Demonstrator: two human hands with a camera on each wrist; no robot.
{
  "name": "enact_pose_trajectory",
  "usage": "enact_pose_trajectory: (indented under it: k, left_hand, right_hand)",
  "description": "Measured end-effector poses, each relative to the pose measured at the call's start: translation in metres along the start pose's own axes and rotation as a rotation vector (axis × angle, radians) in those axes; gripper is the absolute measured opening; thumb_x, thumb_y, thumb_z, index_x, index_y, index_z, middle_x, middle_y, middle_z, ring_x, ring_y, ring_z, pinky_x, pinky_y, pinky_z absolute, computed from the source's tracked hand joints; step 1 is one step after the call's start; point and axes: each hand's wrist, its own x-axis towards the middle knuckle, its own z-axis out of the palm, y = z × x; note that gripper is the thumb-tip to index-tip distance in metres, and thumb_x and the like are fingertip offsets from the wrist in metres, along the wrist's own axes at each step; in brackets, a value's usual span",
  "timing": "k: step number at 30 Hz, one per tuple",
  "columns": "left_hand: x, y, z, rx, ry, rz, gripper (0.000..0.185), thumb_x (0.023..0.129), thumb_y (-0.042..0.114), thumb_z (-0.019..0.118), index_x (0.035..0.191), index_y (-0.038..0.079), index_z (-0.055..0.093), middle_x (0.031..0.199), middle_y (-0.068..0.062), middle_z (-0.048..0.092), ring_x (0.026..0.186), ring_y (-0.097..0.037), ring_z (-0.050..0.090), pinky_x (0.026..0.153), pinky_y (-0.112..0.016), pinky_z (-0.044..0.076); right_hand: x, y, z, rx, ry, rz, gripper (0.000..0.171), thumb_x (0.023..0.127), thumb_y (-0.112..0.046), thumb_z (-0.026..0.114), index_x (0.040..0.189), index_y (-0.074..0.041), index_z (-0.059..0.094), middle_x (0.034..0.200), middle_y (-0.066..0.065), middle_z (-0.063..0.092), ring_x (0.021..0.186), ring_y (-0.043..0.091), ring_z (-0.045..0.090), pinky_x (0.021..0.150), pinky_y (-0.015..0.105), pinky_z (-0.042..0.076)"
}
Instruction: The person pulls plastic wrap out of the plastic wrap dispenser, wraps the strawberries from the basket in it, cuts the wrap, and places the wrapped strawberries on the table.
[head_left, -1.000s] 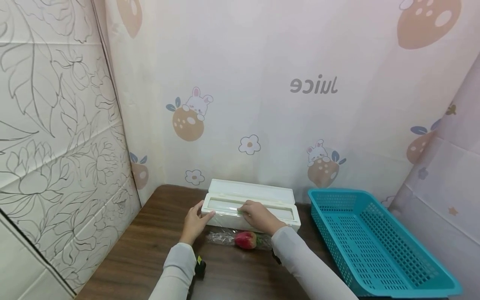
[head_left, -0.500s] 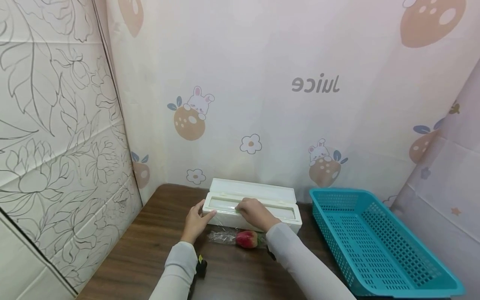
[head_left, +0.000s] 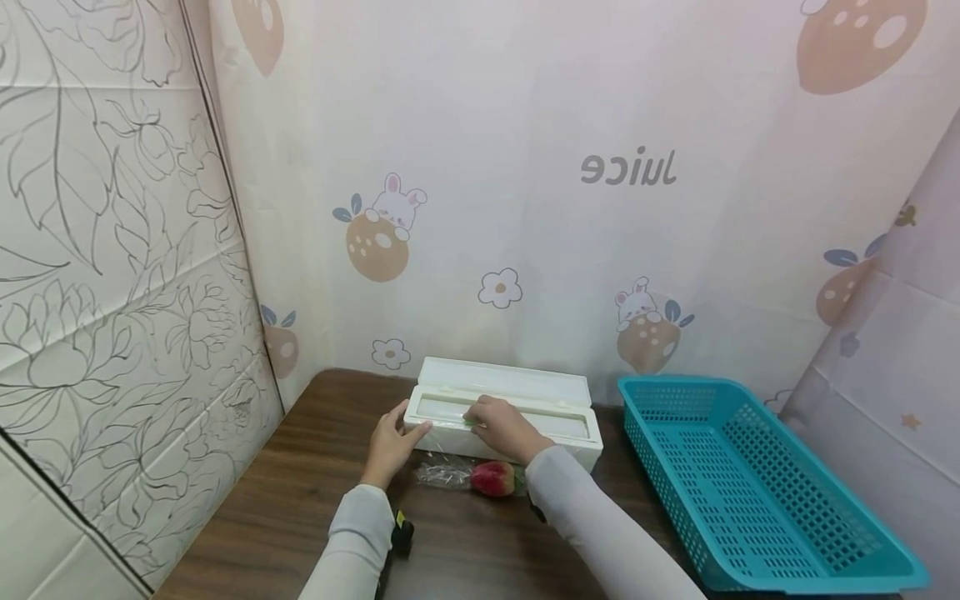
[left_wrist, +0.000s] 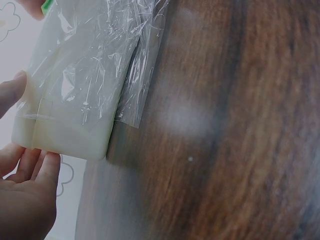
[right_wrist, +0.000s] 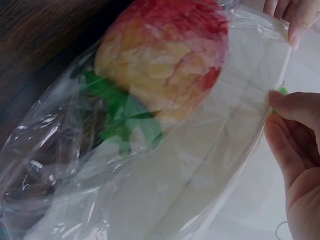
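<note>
A white cling film dispenser box stands at the table's back with its lid raised. My left hand holds its left end, thumb on the top edge and fingers at the end. My right hand pinches a small green slide cutter on the box's top edge, near the middle. Clear cling film hangs down the box front onto the table. In front of the box lies a red and yellow fruit with green leaves, with film around it. Its exact kind I cannot tell.
A turquoise plastic basket stands right of the box. The table is dark wood. A printed curtain hangs close behind the box. A small black object with a yellow mark is by the left sleeve.
My right hand has slid a short way left along the box's top edge with the green slide cutter. The left hand keeps its hold, and the fruit lies as before.
</note>
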Motion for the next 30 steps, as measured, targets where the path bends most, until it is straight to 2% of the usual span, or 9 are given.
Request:
enact_pose_trajectory:
  k: [14, 23, 26, 30]
  left_hand:
    - [-0.003, 0.002, -0.002, 0.004, -0.003, -0.012, 0.074, 0.09, 0.025, 0.077, 0.148, -0.004, 0.042, 0.141, -0.03, 0.042, 0.131, -0.043, 0.047, 0.105, -0.048, 0.044]
    - [-0.002, 0.002, -0.002, 0.01, -0.003, -0.018, 0.074, 0.09, 0.025, 0.077, 0.149, -0.003, 0.042, 0.141, -0.029, 0.043, 0.131, -0.043, 0.047, 0.105, -0.047, 0.044]
    - [-0.002, 0.002, -0.002, 0.017, 0.001, -0.011, 0.074, 0.09, 0.025, 0.077, 0.148, -0.004, 0.042, 0.139, -0.03, 0.044, 0.13, -0.043, 0.048, 0.105, -0.047, 0.045]
    - [0.0, 0.002, -0.001, 0.017, 0.003, 0.0, 0.073, 0.09, 0.025, 0.078, 0.147, -0.004, 0.043, 0.138, -0.03, 0.044, 0.129, -0.043, 0.048, 0.104, -0.048, 0.045]
  right_hand:
    - [0.005, -0.01, 0.001, -0.027, -0.034, -0.067, 0.031, 0.091, 0.01, 0.063, 0.118, -0.002, 0.071, 0.109, 0.009, 0.067, 0.102, 0.022, 0.066, 0.087, 0.03, 0.055]
    - [0.01, -0.014, 0.001, -0.033, -0.092, -0.034, 0.039, 0.09, 0.013, 0.061, 0.124, -0.004, 0.07, 0.112, 0.006, 0.067, 0.103, 0.017, 0.065, 0.087, 0.024, 0.054]
    - [0.012, -0.015, -0.002, -0.025, -0.101, -0.042, 0.033, 0.091, 0.009, 0.063, 0.121, -0.003, 0.071, 0.11, 0.007, 0.068, 0.102, 0.018, 0.066, 0.087, 0.026, 0.055]
    - [0.017, -0.015, -0.003, -0.048, -0.064, -0.078, 0.021, 0.096, 0.0, 0.064, 0.113, -0.001, 0.074, 0.104, 0.009, 0.071, 0.098, 0.021, 0.068, 0.086, 0.03, 0.056]
